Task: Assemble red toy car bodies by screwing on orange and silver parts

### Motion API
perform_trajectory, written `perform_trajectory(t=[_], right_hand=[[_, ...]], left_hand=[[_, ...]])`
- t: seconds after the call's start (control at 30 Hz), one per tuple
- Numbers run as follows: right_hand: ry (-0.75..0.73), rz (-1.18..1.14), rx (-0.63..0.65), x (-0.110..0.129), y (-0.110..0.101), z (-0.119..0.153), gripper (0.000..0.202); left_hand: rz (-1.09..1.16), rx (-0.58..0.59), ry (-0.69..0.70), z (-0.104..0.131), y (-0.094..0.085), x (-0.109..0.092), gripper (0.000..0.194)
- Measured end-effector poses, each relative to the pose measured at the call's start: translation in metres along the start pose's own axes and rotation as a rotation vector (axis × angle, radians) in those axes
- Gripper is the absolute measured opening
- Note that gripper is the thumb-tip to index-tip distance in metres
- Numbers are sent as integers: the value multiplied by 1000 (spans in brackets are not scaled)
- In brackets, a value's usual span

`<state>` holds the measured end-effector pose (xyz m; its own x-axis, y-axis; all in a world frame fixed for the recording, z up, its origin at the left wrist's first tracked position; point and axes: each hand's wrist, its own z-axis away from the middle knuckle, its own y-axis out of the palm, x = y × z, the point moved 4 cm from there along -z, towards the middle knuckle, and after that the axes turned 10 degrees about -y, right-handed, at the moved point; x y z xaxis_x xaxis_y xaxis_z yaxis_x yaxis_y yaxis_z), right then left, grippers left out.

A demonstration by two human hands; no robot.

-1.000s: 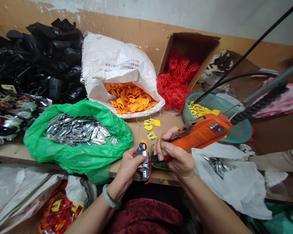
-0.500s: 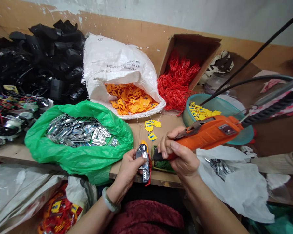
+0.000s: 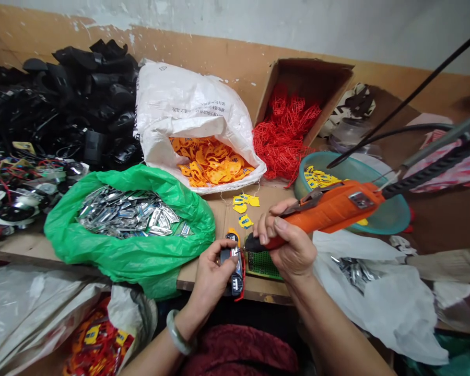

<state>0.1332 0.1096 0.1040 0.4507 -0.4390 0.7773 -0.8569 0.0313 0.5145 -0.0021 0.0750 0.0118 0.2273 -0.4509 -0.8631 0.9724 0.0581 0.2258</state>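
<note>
My left hand (image 3: 215,271) grips a small grey, orange and red assembly (image 3: 237,277) at the table's front edge, thumb and fingers closed on it. Wrapped around an orange power screwdriver (image 3: 325,210) is my right hand (image 3: 288,237). The tool's black nose points left and sits right beside the assembly; whether its tip touches a screw is too small to tell. Under the nose lies a green mesh tray (image 3: 263,263), partly hidden by the tool. Several yellow pieces (image 3: 245,221) lie on the table just beyond the assembly.
A green bag (image 3: 180,256) of silvery parts lies left. Behind are a white sack (image 3: 188,94) of orange pieces and a carton (image 3: 331,78) with red frames. A teal basin (image 3: 395,214) and white plastic bag (image 3: 399,308) are at right; black parts (image 3: 70,94) are piled back left.
The assembly has turned slightly in my left hand, whose fingers now reach over its upper part. My right hand and the screwdriver have moved a little left, with the nose closer to the assembly.
</note>
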Motion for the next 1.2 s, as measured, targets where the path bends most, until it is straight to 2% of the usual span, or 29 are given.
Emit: perform_trajectory(t=[0.07, 0.23, 0.73, 1.0, 1.2], right_hand=[[0, 3, -1, -2, 1, -1, 19], [-18, 22, 25, -4, 1, -1, 19], [-2, 14, 47, -5, -3, 3, 18], [-31, 0, 54, -2, -3, 1, 16], [-50, -13, 76, 9, -4, 0, 16]], left_hand=[[-29, 16, -26, 0, 0, 0, 19], [7, 17, -79, -2, -1, 1, 19], [-27, 28, -66, -5, 0, 4, 16], [-40, 42, -56, -4, -1, 6, 19], [125, 42, -17, -3, 0, 6, 35]])
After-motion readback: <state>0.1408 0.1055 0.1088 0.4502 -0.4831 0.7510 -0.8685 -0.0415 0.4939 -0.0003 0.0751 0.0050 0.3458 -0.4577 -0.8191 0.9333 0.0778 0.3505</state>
